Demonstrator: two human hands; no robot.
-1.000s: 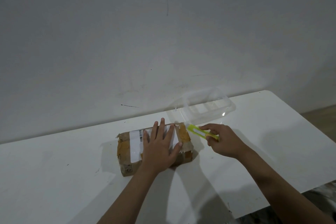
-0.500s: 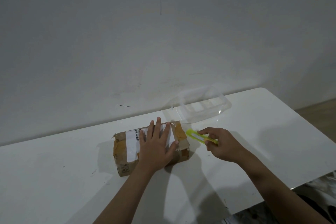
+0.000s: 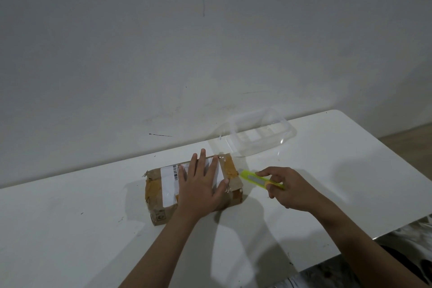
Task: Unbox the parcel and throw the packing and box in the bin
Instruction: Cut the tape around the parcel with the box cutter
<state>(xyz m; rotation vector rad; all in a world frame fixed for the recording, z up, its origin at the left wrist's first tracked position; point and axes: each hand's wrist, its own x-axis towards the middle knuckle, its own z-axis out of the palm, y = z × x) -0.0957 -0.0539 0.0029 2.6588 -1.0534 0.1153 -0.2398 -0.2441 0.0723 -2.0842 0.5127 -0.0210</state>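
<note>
**Currently: Parcel Pinned Flat, Cutter at Its Right End**

The left hand [image 3: 201, 190] lies palm down on the parcel [image 3: 194, 190], fingers spread and extended, pressing the top face rather than gripping it. Under the fingers sits a white shipping label [image 3: 169, 186]; a barcode runs along its far edge, left of the index finger, but its digits and the other print are too small to read. A small printed mark shows on the parcel's near left corner, also unreadable. Brown tape [image 3: 153, 190] covers the top to the left of the hand, and more tape wraps the end to the right of the thumb.

The right hand [image 3: 289, 190] is closed on a yellow-green utility cutter [image 3: 261, 179], thumb and fingers clamped on the handle. The cutter's tip points toward the left hand and sits just beside the parcel's taped right end; contact cannot be confirmed.

Beyond the right hand, a clear plastic container [image 3: 259, 134] rests near the far edge of the white table [image 3: 70, 229]. Open tabletop extends left of the left hand and right of the right hand. The table's near edge runs under the right forearm.
</note>
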